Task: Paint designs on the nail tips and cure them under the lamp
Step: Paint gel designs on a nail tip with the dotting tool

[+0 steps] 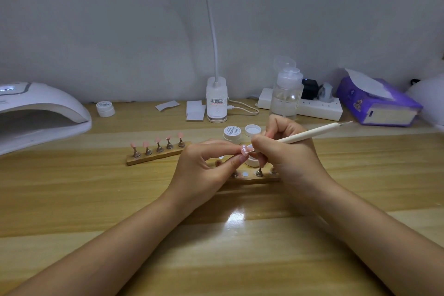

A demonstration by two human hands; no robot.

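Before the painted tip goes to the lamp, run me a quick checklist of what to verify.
1. Left hand pinches the pink nail tip: ok.
2. Right hand grips the dotting pen, its point at the tip: ok.
3. Design finished: cannot tell, too small.
4. Curing lamp opening faces the work, unblocked: ok.
5. Lamp switched on: cannot tell.
6. Five pink tips seated upright on the far wooden stand: ok.

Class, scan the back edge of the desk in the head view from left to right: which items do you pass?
White domed curing lamp → small white gel jar → white clip-on desk lamp base → clear pump bottle of liquid → white power strip → purple tissue box.
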